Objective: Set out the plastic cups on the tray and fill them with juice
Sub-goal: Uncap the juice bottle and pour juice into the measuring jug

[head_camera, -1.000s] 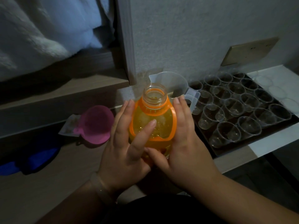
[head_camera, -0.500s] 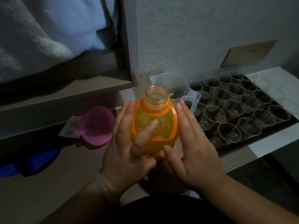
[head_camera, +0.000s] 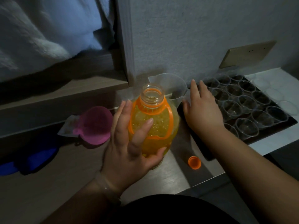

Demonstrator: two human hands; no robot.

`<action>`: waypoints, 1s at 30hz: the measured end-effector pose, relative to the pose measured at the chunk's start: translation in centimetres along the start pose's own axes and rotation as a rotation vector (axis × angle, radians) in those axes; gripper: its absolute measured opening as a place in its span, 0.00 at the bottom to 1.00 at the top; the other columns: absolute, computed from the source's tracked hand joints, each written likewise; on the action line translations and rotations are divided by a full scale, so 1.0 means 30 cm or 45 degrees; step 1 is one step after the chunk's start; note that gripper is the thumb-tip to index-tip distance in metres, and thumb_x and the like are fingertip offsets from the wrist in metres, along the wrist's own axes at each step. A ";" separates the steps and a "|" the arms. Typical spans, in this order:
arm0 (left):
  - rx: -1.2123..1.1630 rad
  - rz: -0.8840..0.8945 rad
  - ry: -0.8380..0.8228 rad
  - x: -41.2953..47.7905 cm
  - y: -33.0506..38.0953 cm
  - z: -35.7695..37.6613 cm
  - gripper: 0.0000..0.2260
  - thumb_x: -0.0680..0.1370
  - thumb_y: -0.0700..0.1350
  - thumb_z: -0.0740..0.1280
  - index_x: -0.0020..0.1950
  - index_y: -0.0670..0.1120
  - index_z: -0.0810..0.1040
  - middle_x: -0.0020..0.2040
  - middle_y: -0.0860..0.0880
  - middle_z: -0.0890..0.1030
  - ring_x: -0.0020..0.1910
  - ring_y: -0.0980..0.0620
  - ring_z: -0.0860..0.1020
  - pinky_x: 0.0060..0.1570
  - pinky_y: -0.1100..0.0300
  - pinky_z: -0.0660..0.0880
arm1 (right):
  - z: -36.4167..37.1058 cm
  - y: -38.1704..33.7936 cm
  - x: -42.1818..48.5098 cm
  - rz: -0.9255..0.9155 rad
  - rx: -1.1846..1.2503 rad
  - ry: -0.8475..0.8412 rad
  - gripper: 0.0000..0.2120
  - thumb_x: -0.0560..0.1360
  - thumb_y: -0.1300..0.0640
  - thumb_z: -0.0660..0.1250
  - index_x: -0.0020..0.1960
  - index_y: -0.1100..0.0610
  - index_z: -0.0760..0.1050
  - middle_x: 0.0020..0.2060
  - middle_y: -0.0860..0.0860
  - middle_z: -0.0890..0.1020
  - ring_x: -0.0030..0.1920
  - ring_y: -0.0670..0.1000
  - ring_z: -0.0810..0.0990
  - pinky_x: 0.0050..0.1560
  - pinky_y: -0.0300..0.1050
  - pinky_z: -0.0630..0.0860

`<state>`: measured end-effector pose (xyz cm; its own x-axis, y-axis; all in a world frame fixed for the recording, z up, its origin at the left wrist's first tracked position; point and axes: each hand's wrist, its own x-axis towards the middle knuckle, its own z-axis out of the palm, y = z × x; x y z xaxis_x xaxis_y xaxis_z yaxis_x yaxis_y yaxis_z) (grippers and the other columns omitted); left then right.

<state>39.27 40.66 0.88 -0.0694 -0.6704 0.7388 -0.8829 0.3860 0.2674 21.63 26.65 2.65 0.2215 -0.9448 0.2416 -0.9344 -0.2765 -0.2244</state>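
A blue thing (head_camera: pixel 38 156) lies at the far left of the table (head_camera: pixel 169 180), too dark to make out. Next to it a small paper packet (head_camera: pixel 68 129) sits partly under a pink funnel (head_camera: pixel 95 125), which lies mouth up.

The left hand (head_camera: pixel 129 143) grips the bottle (head_camera: pixel 155 123) from its left side. Its fingers (head_camera: pixel 146 125) are spread across the front of the orange label, and the thumb hooks round the lower body. A thin bracelet (head_camera: pixel 105 183) sits on that wrist. The bottle stands upright on the table, near the middle of the view, uncapped and nearly full of orange juice (bubbles or pulp show through the plastic).

Just behind the bottle stands a clear jug (head_camera: pixel 171 88), against the wall. The orange cap (head_camera: pixel 194 162) lies open side up on the table, to the right of the bottle's base and apart from it.

The right hand (head_camera: pixel 202 109) is off the bottle, palm down between the jug's handle and the left edge of the tray (head_camera: pixel 265 136). Its fingers (head_camera: pixel 194 89) are straight and slightly apart, holding nothing. Whether they touch the jug or the tray I cannot tell.

The dark tray rests on a white slab (head_camera: pixel 275 146) at the right, packed with rows of clear cups (head_camera: pixel 246 128), all upright and without juice in them. A few more clear cups (head_camera: pixel 288 107) stand on the slab beyond the tray's right edge. Above, a beige plate (head_camera: pixel 247 54) is set in the wall.
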 end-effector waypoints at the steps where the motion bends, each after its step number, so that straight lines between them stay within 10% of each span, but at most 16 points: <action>1: -0.005 -0.007 -0.007 -0.002 0.001 0.000 0.37 0.70 0.56 0.73 0.69 0.52 0.54 0.74 0.39 0.54 0.73 0.34 0.59 0.63 0.36 0.68 | -0.003 0.001 0.009 -0.007 0.016 -0.027 0.28 0.82 0.50 0.56 0.78 0.56 0.52 0.75 0.59 0.60 0.72 0.59 0.63 0.69 0.53 0.65; 10: -0.009 -0.001 -0.012 0.001 0.004 0.011 0.37 0.69 0.55 0.74 0.69 0.52 0.54 0.74 0.39 0.51 0.74 0.34 0.57 0.63 0.35 0.68 | -0.002 0.046 -0.079 -0.146 0.112 0.125 0.20 0.77 0.55 0.66 0.67 0.62 0.73 0.53 0.60 0.79 0.45 0.59 0.81 0.42 0.45 0.75; 30: 0.002 0.029 0.021 -0.007 0.000 -0.007 0.37 0.70 0.55 0.74 0.69 0.52 0.55 0.72 0.36 0.55 0.72 0.32 0.60 0.62 0.36 0.68 | -0.053 0.037 -0.273 -0.192 0.008 0.229 0.16 0.72 0.48 0.67 0.52 0.59 0.76 0.39 0.56 0.79 0.38 0.57 0.77 0.36 0.50 0.75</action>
<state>39.39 40.93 0.87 -0.0820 -0.6507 0.7549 -0.8818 0.4003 0.2492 18.33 34.36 1.92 0.3051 -0.8462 0.4369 -0.8926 -0.4140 -0.1784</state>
